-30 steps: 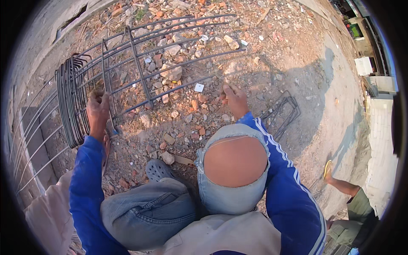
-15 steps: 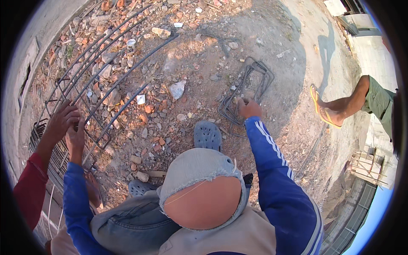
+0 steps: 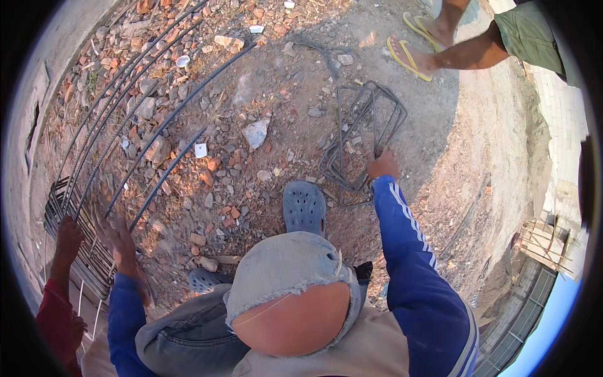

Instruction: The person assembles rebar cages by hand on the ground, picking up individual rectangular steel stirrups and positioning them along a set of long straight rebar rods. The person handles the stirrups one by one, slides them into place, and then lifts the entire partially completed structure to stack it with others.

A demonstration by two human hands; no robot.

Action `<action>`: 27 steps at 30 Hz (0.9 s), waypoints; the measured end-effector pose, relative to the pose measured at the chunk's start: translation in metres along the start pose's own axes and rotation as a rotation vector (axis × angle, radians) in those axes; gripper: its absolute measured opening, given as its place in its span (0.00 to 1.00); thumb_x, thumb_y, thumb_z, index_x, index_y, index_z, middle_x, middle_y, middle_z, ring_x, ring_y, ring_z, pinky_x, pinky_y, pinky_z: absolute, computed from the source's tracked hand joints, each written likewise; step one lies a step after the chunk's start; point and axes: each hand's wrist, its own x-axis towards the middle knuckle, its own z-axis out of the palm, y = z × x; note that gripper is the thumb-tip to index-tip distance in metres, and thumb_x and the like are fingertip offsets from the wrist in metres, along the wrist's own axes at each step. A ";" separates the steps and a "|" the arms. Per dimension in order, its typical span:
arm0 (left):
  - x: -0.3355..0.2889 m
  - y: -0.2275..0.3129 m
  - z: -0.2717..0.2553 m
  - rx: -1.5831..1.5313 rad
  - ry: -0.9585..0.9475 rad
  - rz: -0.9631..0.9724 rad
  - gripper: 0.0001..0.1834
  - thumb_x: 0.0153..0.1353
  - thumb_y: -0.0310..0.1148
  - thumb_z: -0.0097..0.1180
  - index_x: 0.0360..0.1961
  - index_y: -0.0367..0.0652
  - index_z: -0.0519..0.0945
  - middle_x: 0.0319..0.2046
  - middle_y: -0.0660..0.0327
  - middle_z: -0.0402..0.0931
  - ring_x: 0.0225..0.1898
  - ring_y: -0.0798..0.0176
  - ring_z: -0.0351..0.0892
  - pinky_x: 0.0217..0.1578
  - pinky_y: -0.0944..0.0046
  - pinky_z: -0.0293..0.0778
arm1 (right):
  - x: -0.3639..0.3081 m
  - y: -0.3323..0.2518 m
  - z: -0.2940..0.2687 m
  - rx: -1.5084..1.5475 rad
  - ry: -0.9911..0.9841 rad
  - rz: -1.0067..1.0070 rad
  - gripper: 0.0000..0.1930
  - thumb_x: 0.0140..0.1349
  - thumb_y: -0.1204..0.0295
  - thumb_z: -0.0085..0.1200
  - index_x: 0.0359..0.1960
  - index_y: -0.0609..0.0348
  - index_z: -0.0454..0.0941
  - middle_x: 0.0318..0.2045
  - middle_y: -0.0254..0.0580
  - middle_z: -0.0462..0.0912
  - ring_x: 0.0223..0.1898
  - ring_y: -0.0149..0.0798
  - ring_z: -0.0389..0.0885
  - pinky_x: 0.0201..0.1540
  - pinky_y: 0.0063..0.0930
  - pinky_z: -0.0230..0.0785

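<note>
Touching loose rings [image 3: 340,122]: right hand [image 3: 384,165] (grip? can't tell). Left hand [image 3: 118,242] spread near bars [image 3: 166,124]; bundled rings [image 3: 93,269] there, loose ones not.

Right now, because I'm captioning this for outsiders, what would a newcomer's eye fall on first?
Probably the bare knee showing through torn pale jeans, large at the bottom middle. Next come the long dark rods curving over rubble on the left, and the right hand at the overlapping bent metal frames right of centre. Another person's yellow flip-flops stand out at the upper right.
</note>
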 end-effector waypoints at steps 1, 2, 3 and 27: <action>0.006 0.022 0.006 0.020 -0.051 0.041 0.37 0.69 0.47 0.51 0.72 0.39 0.57 0.71 0.43 0.55 0.72 0.39 0.51 0.70 0.42 0.45 | 0.009 0.001 0.004 0.043 0.053 0.056 0.22 0.60 0.53 0.59 0.46 0.58 0.81 0.50 0.57 0.81 0.49 0.59 0.81 0.53 0.46 0.72; 0.011 0.040 0.009 0.044 -0.106 0.079 0.36 0.69 0.46 0.51 0.72 0.39 0.57 0.71 0.43 0.55 0.72 0.39 0.51 0.70 0.41 0.45 | 0.016 0.002 0.011 0.091 0.123 0.096 0.23 0.59 0.53 0.60 0.46 0.60 0.80 0.47 0.57 0.82 0.47 0.60 0.81 0.52 0.48 0.72; 0.014 0.055 0.010 0.073 -0.162 0.129 0.36 0.69 0.45 0.51 0.72 0.40 0.56 0.71 0.44 0.54 0.73 0.40 0.51 0.71 0.41 0.44 | 0.020 0.006 0.012 0.058 0.104 0.118 0.24 0.59 0.52 0.61 0.46 0.61 0.80 0.46 0.57 0.82 0.47 0.60 0.82 0.52 0.48 0.72; 0.005 0.067 -0.049 0.158 -0.161 0.349 0.33 0.63 0.46 0.57 0.67 0.44 0.66 0.64 0.54 0.67 0.67 0.52 0.63 0.67 0.47 0.58 | -0.051 -0.168 -0.040 1.077 -0.010 -0.206 0.18 0.72 0.62 0.50 0.54 0.63 0.71 0.26 0.33 0.70 0.18 0.23 0.63 0.16 0.19 0.52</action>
